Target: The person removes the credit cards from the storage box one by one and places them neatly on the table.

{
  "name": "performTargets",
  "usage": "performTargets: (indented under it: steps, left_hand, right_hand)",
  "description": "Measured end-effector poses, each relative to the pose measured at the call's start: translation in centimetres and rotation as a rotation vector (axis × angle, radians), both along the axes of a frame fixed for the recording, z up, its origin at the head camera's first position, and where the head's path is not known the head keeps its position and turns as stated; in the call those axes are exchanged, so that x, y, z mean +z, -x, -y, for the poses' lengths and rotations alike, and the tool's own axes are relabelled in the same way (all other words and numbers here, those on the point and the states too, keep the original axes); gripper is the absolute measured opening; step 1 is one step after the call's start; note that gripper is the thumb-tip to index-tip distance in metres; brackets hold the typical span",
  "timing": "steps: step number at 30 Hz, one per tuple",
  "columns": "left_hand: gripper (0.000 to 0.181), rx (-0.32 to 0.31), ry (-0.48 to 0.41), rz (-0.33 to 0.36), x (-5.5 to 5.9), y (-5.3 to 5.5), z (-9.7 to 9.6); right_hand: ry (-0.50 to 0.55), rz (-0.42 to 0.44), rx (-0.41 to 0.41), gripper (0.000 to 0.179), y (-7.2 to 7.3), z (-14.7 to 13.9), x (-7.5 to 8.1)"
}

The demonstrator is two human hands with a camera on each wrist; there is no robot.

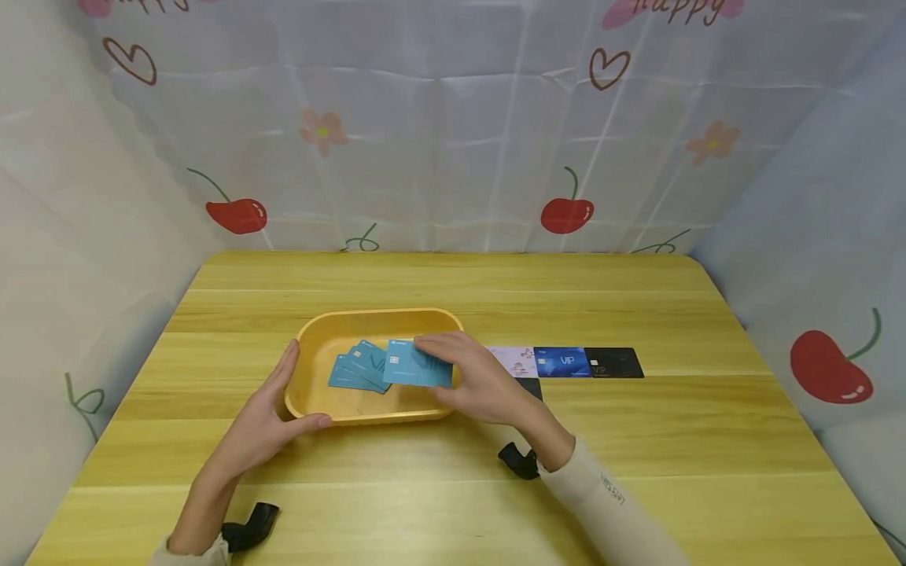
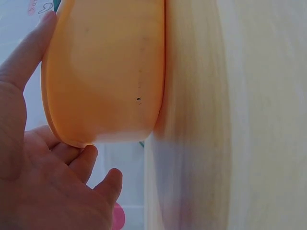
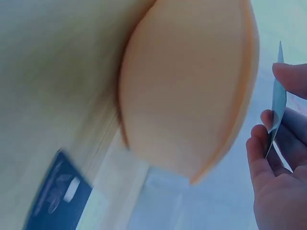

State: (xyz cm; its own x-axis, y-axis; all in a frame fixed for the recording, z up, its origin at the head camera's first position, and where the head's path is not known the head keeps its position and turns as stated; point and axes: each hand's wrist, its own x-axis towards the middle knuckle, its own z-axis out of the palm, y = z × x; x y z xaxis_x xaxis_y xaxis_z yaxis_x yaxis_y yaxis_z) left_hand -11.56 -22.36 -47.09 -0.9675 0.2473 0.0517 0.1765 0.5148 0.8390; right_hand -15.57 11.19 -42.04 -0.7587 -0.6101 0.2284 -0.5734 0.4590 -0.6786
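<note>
A yellow plastic basin [image 1: 308, 379] sits on the wooden table in the head view. My left hand [image 1: 262, 420] holds it at its left end, thumb over the near rim and fingers along the outer side. Over the basin's right half, my right hand [image 1: 488, 381] pinches a light-blue chip card [image 1: 406, 367] between thumb and fingers. The right wrist view shows that card [image 3: 278, 100] nearly edge-on, level with the basin's rim. Several similar blue cards [image 1: 347, 373] lie fanned and overlapping on the basin's floor.
To the right of the basin, a row on the table holds a pale pink card [image 1: 520, 362], a blue VIP card [image 1: 561, 362] and a black VIP card [image 1: 616, 363]. Another dark card [image 1: 531, 387] lies below the row, partly hidden by my right hand. A patterned curtain [image 1: 439, 157] hangs behind the table.
</note>
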Motion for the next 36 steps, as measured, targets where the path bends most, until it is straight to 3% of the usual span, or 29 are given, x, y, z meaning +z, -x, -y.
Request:
performTargets:
  steps: [12, 23, 36]
  left_hand:
    - [0.112, 0.003, -0.002, 0.003, 0.0, 0.0, 0.0]
    - [0.112, 0.004, -0.007, 0.008, 0.0, 0.0, 0.0]
    - [0.112, 0.004, -0.007, 0.009, 0.1, 0.0, 0.0]
  right_hand:
    - [0.091, -0.023, -0.055, 0.064, -1.1, -5.0, -1.4]
    - [0.047, 0.046, -0.060, 0.068, -2.3, -9.2, -1.4]
    - [-0.029, 0.086, -0.162, 0.069, -3.5, -12.6, -2.0]
